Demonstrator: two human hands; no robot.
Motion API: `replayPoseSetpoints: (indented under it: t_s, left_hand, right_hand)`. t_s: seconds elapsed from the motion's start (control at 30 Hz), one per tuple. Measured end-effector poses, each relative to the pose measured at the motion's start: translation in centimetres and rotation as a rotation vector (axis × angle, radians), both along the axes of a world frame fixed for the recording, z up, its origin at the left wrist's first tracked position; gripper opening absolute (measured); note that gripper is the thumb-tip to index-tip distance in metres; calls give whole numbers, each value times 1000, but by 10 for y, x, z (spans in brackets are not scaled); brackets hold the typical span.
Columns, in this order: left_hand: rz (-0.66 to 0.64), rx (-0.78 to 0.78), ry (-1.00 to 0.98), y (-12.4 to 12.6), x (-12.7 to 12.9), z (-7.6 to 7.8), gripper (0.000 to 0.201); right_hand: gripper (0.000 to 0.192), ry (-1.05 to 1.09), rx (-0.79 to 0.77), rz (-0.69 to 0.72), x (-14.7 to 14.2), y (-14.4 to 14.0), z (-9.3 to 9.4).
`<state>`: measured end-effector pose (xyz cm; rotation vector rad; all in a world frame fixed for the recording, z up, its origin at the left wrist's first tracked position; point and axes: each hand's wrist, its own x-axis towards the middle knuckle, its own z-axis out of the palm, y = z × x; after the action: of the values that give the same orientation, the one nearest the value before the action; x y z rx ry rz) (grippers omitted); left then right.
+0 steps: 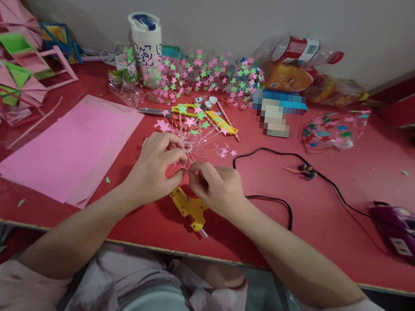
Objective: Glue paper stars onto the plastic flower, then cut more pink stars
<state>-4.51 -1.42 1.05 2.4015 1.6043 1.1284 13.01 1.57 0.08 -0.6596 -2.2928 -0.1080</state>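
Under both hands, glue gun (188,207) nozzle-toward-person.

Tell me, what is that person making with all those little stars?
A person sits at a red table, both hands close together over a clear plastic piece stuck with paper stars. The left hand and right hand pinch something tiny between their fingertips; it is too small to tell what. A yellow glue gun lies on the table just under the hands. Pink paper sheets lie to the left, scissors sit behind, and more star-covered clear plastic stands by the wall.
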Motion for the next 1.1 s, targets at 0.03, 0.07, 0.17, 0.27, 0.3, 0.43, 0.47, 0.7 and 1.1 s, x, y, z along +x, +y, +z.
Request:
replayPoseSetpoints:
  t_s: [0.03, 0.07, 0.17, 0.27, 0.3, 0.43, 0.47, 0.7, 1.1]
  left_hand:
    - [-1, -1, 1, 0, 0, 0, 9]
    - [-2, -3, 2, 0, 0, 0, 9]
    - [-5, -5, 1, 0, 1, 0, 8]
    - [-7, 3, -9, -1, 2, 0, 6]
    - [-8, 4, -14, -1, 2, 0, 5]
    - [-12, 2, -27, -1, 3, 1, 4]
    - [-13, 0, -29, -1, 3, 1, 3]
    - [-21, -37, -70, -2, 4, 3, 4]
    - [-36, -64, -126, -1, 3, 4, 5]
  right_hand:
    - [11, -4, -2, -5, 0, 0, 0]
    - [12, -9, -8, -12, 0, 0, -1]
    - [14, -23, -58, -37, 1, 0, -2]
    - [13, 2, -171, -52, 1, -1, -2]
    - [12, 20, -218, -52, 0, -1, -2]
    - [8, 94, -375, -32, -1, -2, 3]
    - [8, 107, -403, -27, -1, -2, 4]
    - [6, 127, -487, -13, -2, -2, 8]
    - [6, 131, -495, -8, -2, -3, 8]
